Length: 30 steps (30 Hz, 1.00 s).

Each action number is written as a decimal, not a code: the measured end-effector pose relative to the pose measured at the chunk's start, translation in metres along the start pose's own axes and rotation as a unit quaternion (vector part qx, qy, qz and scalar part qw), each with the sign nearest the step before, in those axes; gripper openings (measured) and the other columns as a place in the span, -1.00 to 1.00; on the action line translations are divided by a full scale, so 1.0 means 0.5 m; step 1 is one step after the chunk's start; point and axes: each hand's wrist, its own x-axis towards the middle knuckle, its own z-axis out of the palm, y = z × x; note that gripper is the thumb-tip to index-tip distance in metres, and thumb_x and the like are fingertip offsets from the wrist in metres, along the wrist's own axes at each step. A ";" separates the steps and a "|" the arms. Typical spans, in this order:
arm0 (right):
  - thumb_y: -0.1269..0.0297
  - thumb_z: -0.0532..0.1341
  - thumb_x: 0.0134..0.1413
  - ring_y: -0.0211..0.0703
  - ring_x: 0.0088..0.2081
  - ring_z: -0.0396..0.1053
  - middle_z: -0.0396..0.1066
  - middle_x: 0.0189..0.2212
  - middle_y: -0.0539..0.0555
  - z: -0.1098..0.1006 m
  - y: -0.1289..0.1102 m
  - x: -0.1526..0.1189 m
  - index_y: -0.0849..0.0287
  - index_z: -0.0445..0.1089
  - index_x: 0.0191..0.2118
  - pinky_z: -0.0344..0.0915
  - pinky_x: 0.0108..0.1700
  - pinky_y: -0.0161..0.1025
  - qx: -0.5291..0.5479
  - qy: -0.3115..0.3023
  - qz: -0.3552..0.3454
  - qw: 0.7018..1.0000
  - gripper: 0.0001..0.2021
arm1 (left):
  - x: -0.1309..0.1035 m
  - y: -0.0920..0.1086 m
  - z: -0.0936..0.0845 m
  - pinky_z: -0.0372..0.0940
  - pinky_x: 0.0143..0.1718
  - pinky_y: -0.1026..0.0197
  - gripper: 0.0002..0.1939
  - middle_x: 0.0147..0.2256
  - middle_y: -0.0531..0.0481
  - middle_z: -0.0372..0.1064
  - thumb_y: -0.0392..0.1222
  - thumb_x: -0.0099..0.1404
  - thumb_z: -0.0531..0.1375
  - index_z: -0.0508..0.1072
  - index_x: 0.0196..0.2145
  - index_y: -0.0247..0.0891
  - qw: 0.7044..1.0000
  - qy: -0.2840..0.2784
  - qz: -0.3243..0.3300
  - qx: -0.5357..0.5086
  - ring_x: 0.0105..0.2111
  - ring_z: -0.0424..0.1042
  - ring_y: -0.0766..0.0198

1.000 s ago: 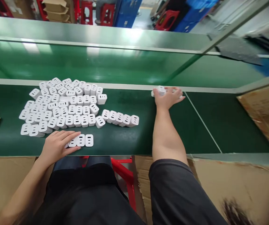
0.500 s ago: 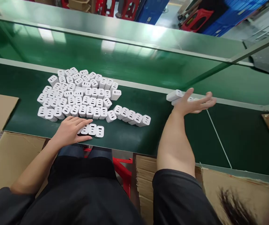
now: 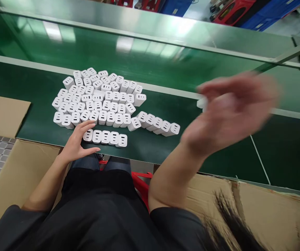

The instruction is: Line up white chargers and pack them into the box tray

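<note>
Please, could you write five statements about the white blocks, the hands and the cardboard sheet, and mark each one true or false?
1. The left hand is at the left end of the short front row. True.
2. Five blocks are visible in this front row. True.
3. The right hand appears sharp. False: it is blurred.
4. The cardboard sheet lies to the right of the large group of blocks. False: it lies to the left.
5. The blocks are black. False: they are white.
</note>
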 end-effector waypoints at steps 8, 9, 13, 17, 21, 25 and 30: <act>-0.02 0.32 0.10 0.13 0.20 0.29 0.29 0.20 0.18 0.059 -0.038 -0.272 -0.05 0.14 0.31 0.38 0.15 0.15 0.041 -0.369 0.071 0.926 -0.31 | -0.012 -0.030 0.012 0.25 0.22 -0.10 -0.21 0.19 -0.21 0.26 0.04 0.20 0.36 0.12 0.28 -0.11 0.997 -0.022 -0.058 -0.044 0.20 0.29 -0.02; -0.03 0.33 0.10 0.14 0.22 0.27 0.25 0.22 0.19 0.061 -0.031 -0.278 -0.05 0.10 0.33 0.38 0.16 0.15 0.043 -0.375 0.080 0.922 -0.28 | -0.012 -0.029 0.011 0.26 0.21 -0.08 -0.22 0.19 -0.20 0.27 0.04 0.20 0.36 0.13 0.27 -0.11 0.997 -0.025 -0.061 -0.047 0.18 0.31 -0.01; 0.02 0.35 0.10 0.08 0.18 0.32 0.28 0.19 0.20 0.070 -0.025 -0.282 -0.02 0.06 0.35 0.39 0.15 0.08 0.059 -0.419 0.108 0.900 -0.24 | -0.010 -0.027 0.008 0.30 0.18 -0.03 -0.25 0.15 -0.16 0.32 0.06 0.21 0.34 0.16 0.25 -0.11 0.995 -0.027 -0.078 -0.054 0.13 0.37 0.04; 0.09 0.35 0.12 0.03 0.14 0.36 0.33 0.16 0.18 0.072 -0.029 -0.279 -0.02 0.06 0.35 0.38 0.16 0.05 0.063 -0.423 0.098 0.898 -0.26 | -0.010 -0.029 0.005 0.31 0.16 -0.01 -0.26 0.11 -0.13 0.37 0.05 0.21 0.34 0.16 0.25 -0.10 0.993 -0.029 -0.088 -0.066 0.12 0.38 0.06; 0.09 0.32 0.16 0.02 0.16 0.35 0.35 0.16 0.17 0.070 -0.029 -0.280 -0.02 0.05 0.35 0.38 0.15 0.04 0.044 -0.433 0.091 0.896 -0.30 | -0.008 -0.030 0.004 0.32 0.14 0.02 -0.26 0.09 -0.14 0.39 0.03 0.21 0.35 0.15 0.25 -0.11 0.993 -0.033 -0.093 -0.071 0.11 0.40 0.06; 0.12 0.30 0.19 0.00 0.16 0.35 0.37 0.14 0.16 0.071 -0.028 -0.280 0.00 0.11 0.32 0.39 0.15 0.00 0.037 -0.433 0.089 0.896 -0.37 | -0.005 -0.028 0.004 0.33 0.12 0.04 -0.29 0.07 -0.14 0.42 0.02 0.22 0.35 0.17 0.24 -0.11 0.993 -0.033 -0.088 -0.068 0.09 0.42 0.07; 0.24 0.31 0.19 -0.06 0.09 0.40 0.41 0.09 0.11 0.072 -0.031 -0.278 -0.04 0.17 0.30 0.42 0.11 -0.08 0.050 -0.417 0.080 0.904 -0.41 | -0.007 -0.031 0.006 0.33 0.10 0.08 -0.27 0.06 -0.12 0.43 -0.06 0.19 0.37 0.19 0.24 -0.11 0.991 -0.040 -0.095 -0.084 0.08 0.42 0.09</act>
